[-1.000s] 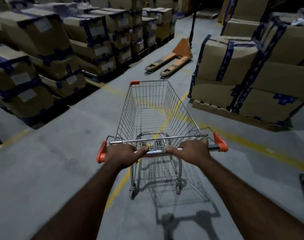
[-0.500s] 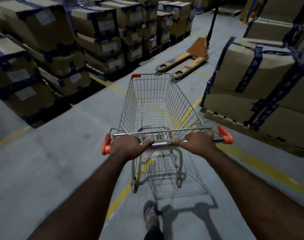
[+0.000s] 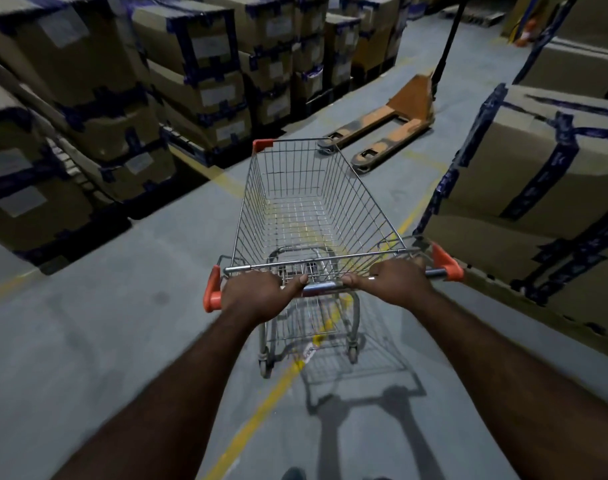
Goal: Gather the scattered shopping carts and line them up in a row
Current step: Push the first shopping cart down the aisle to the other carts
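Steel wire: the cart [image 3: 313,216] is bare wire with an empty basket, so it should be light, stiff and quick to roll.
Cart place: mid-aisle on the grey floor [image 3: 115,323], astride a yellow line [image 3: 261,407], nose pointing far.
Left hand [image 3: 257,294]: clenched over the handle bar [image 3: 321,289], left of centre.
Right hand [image 3: 397,282]: wrapped on the same bar, right of centre, thumbs nearly meeting in the middle.
Best hold: that bar, I'd say, hands spread wide; the orange end caps [image 3: 212,292] mark its ends, and wire mesh would bite fingers.
Handling guess: small wheels [image 3: 265,370] may swivel and wander, so steer from the bar with even push.
Watch out: an orange pallet jack [image 3: 385,129] lies ahead right, its forks near the cart's far right corner, touching or not I can't tell; taped boxes [image 3: 544,174] stand close on the right, more boxes [image 3: 88,109] on the left.
Other carts: none in view, no row yet to join.
Writing: pale labels [image 3: 20,200] on the left boxes, too blurred to read; no brand seen on the cart.
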